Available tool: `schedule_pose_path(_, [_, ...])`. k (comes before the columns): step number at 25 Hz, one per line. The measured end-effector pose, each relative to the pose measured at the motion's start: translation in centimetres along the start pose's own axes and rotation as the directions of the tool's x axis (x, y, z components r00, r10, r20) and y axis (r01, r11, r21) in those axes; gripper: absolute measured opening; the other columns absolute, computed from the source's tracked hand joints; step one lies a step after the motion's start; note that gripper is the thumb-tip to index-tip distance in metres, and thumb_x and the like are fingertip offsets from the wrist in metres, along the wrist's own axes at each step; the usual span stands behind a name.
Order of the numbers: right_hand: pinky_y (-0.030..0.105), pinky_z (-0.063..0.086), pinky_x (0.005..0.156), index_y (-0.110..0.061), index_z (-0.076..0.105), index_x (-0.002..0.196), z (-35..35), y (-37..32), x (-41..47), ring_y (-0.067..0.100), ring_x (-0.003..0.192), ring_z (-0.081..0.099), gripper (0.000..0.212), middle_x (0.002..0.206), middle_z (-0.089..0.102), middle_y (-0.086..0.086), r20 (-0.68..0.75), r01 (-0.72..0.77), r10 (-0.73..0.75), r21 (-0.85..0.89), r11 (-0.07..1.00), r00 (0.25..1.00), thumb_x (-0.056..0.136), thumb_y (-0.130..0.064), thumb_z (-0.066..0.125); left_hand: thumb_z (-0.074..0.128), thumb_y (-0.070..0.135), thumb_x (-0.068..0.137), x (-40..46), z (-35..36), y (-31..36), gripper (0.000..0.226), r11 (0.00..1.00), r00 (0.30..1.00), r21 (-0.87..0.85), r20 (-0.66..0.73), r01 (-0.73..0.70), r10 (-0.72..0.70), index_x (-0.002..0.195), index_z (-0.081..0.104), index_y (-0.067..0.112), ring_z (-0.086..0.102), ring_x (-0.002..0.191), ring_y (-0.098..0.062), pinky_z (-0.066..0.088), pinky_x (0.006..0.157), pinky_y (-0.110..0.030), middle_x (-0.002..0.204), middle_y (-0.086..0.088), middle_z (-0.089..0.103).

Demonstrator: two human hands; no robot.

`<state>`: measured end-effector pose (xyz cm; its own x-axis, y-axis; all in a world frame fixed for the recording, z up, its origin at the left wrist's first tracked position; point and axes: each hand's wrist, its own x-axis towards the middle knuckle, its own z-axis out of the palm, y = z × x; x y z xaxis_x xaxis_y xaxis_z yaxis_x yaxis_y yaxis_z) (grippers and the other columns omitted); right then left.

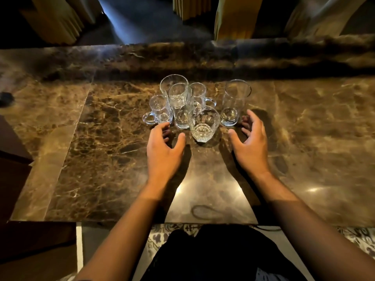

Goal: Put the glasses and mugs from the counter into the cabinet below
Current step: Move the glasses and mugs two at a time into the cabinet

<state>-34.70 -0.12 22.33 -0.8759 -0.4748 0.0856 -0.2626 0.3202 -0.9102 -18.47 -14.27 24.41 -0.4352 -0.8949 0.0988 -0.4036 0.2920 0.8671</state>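
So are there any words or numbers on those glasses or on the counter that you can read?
None: no words, numbers or labels show anywhere.
The tall glasses and handled mugs are plain clear glass.
The marble counter shows only veins and reflections.

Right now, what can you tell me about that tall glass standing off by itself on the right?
The tall glass is clear, plain and handleless, with a thick base and a wider rim. It looks empty and stands upright on the brown marble counter, apart from the clustered glassware to its left. The right hand is open close beside its base; I cannot tell if the fingertips touch it.
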Motion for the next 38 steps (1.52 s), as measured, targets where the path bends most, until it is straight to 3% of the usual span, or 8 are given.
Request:
schedule_pose_path(7, [0.028,0.042,0.114,-0.019,0.035,0.153,0.1,0.8,3.2,0.002,0.128,0.049,0.079,0.142,0.045,-0.003,0.049,0.016,-0.016,-0.007,1.0,0.999,0.087,-0.027,0.076,0.074,0.021,0.089,1.2,2.1,0.5,0.045,1.0,0.998,0.02,-0.055,0.024,-0.022,0.131,0.058,0.011,0.064,0.111,-0.011,0.052,0.101,-0.026,0.121,0.0,0.065])
schedule_pose_path(10, [0.03,0.044,0.113,-0.019,0.037,0.151,0.4,1.0,4.1,0.006,0.129,0.051,0.078,0.142,0.047,-0.001,0.058,0.03,-0.03,-0.006,1.0,0.998,0.085,-0.025,0.078,0.075,0.021,0.089,1.4,2.7,0.9,0.043,0.998,0.998,0.048,-0.042,0.043,-0.041,0.128,0.057,0.015,0.063,0.11,-0.009,0.05,0.098,-0.019,0.117,0.007,0.062])
schedule_pose_path(12, [0.031,0.044,0.112,-0.018,0.04,0.149,0.6,1.1,4.5,0.007,0.129,0.052,0.077,0.14,0.05,0.0,0.062,0.043,-0.043,0.004,0.999,0.997,0.083,-0.022,0.078,0.076,0.021,0.088,1.6,3.0,0.8,0.044,0.998,0.999,0.061,-0.04,0.036,-0.034,0.127,0.057,0.016,0.062,0.109,-0.009,0.052,0.099,-0.023,0.117,0.008,0.061])
schedule_pose_path(18, [0.012,0.042,0.105,-0.021,0.041,0.146,1.0,1.0,5.1,0.004,0.123,0.056,0.075,0.137,0.053,-0.002,0.093,0.056,-0.055,0.002,0.998,0.994,0.082,-0.019,0.08,0.082,0.027,0.084,2.6,3.7,0.5,0.054,0.994,0.995,0.106,-0.096,0.039,-0.029,0.13,0.058,0.009,0.062,0.107,-0.01,0.054,0.098,-0.031,0.119,-0.001,0.064])
schedule_pose_path(25, [0.033,0.049,0.107,-0.026,0.043,0.143,0.8,1.2,5.5,0.008,0.122,0.061,0.073,0.14,0.058,-0.005,0.113,0.049,-0.048,-0.007,0.999,0.992,0.08,-0.027,0.081,0.083,0.032,0.083,3.2,4.3,0.7,0.058,0.996,0.994,0.093,-0.111,0.008,0.002,0.132,0.058,0.012,0.06,0.106,-0.005,0.054,0.096,-0.026,0.12,0.003,0.063])
schedule_pose_path(28, [0.038,0.049,0.107,-0.029,0.043,0.142,0.8,1.3,5.7,0.008,0.124,0.06,0.071,0.139,0.058,-0.007,0.118,0.049,-0.049,0.003,0.999,0.992,0.081,-0.031,0.08,0.083,0.035,0.083,3.6,4.7,0.4,0.054,0.997,0.995,0.082,-0.099,0.0,0.008,0.127,0.059,0.015,0.064,0.106,-0.007,0.055,0.096,-0.032,0.116,0.007,0.067])
schedule_pose_path(34, [0.035,0.05,0.107,-0.026,0.045,0.143,0.7,1.0,5.8,0.003,0.121,0.06,0.073,0.133,0.06,-0.012,0.123,0.023,-0.027,0.027,0.999,0.992,0.081,-0.031,0.082,0.085,0.032,0.079,4.4,5.0,1.0,0.049,1.0,0.994,0.011,-0.108,-0.019,0.02,0.114,0.05,0.034,0.067,0.097,-0.009,0.056,0.091,-0.035,0.104,0.01,0.067])
schedule_pose_path(38, [0.033,0.05,0.106,-0.028,0.046,0.143,0.4,0.6,5.9,0.003,0.12,0.06,0.071,0.132,0.061,-0.01,0.138,0.046,-0.047,0.008,0.999,0.989,0.081,-0.03,0.081,0.087,0.025,0.078,4.5,5.1,0.8,0.051,1.0,0.993,-0.013,-0.12,-0.021,0.019,0.115,0.051,0.033,0.068,0.099,-0.007,0.056,0.093,-0.033,0.107,0.008,0.069])
